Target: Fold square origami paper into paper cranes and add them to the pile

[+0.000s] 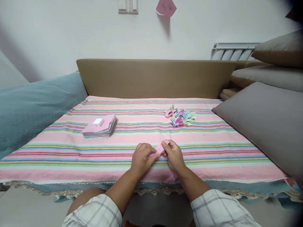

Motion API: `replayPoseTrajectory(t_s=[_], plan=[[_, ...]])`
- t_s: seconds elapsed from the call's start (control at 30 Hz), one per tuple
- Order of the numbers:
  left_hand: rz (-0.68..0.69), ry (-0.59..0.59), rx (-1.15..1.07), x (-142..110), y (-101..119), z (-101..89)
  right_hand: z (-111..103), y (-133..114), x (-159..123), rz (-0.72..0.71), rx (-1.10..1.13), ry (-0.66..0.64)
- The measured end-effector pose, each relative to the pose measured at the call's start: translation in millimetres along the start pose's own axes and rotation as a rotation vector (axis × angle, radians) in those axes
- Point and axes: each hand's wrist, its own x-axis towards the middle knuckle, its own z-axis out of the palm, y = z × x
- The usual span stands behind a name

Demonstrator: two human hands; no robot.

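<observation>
Taking the folded pink paper (160,149) as landmark: well to its left sits the paper stack (100,126), a small white block (98,122) on top. Just at its left, the left hand (142,158) pinches one end, fingers nearly closed; at its right, the right hand (174,154) pinches the other. Beyond it, slightly right, lies a pile of folded papers (181,118). Uneven pulling could tear or skew the paper; a loose pinch could let creases open.

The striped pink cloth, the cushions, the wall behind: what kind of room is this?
Probably a home's living room or bedroom: a pink striped cloth covers a couch or daybed, with big grey cushions at the right and a white ribbed radiator on the wall.
</observation>
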Motion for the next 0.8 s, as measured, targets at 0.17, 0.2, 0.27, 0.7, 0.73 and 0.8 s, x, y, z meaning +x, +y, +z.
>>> replayPoseTrajectory(t_s=[0.17, 0.2, 0.27, 0.7, 0.73, 0.8], plan=[[0.027, -0.071, 0.080, -5, -1, 3.6, 4, -3, -8, 0.014, 0.071, -0.077], [-0.006, -0.052, 0.044, -5, -1, 4.8, 4, -5, -9, 0.022, 0.102, -0.104], [-0.131, 0.004, -0.108, -4, 0, 6.8, 4, -7, -10, 0.022, 0.151, -0.156], [-0.622, 0.121, -0.825, -3, 3, 13.8, 1, -5, -1, 0.077, 0.053, -0.168], [-0.607, 0.144, -0.812, -2, 2, 12.9, 1, -6, -1, 0.088, 0.042, -0.173], [-0.554, 0.161, -0.748, 0, -3, 10.6, 1, -7, -1, 0.103, 0.002, -0.189]])
